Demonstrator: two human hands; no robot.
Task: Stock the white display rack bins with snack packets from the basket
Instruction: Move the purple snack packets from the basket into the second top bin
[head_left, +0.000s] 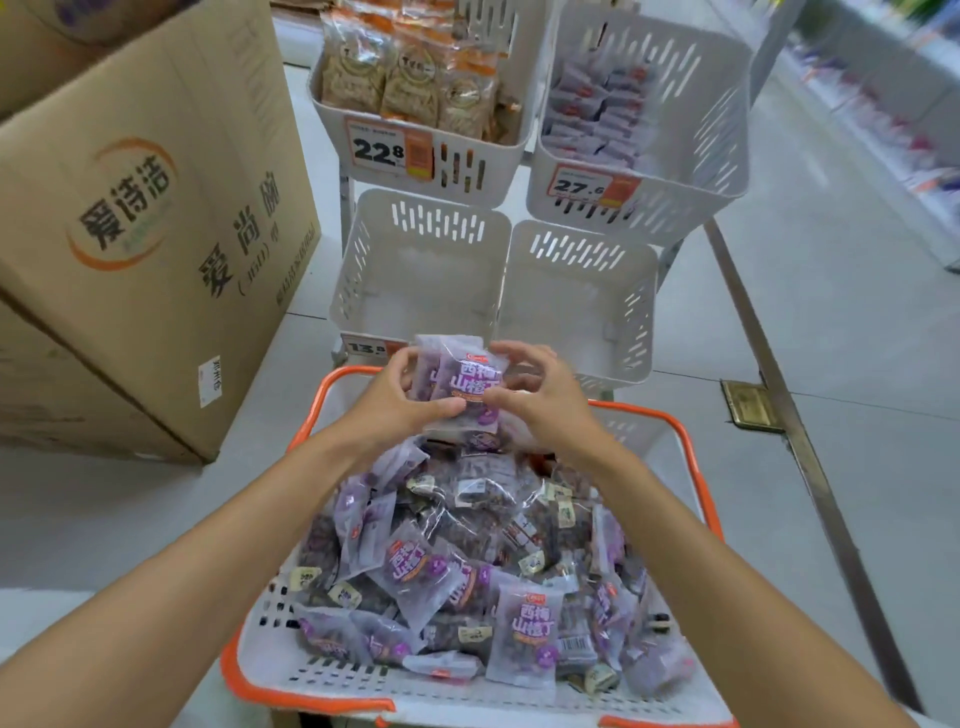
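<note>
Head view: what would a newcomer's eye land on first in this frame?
The left hand and right hand hold purple snack packets at centre, above the orange-rimmed basket heaped with more. Just beyond, two lower white bins stand unfilled, below two stocked bins with price tags.

A large cardboard box (156, 218) printed with dark characters and an orange swirl stood on the pale floor (831, 338) at left, a brass plate (751, 406) lay just beside a metal strip (810, 441) at right, and blurred shelving (883, 104), perhaps stocked, ran beyond.
</note>
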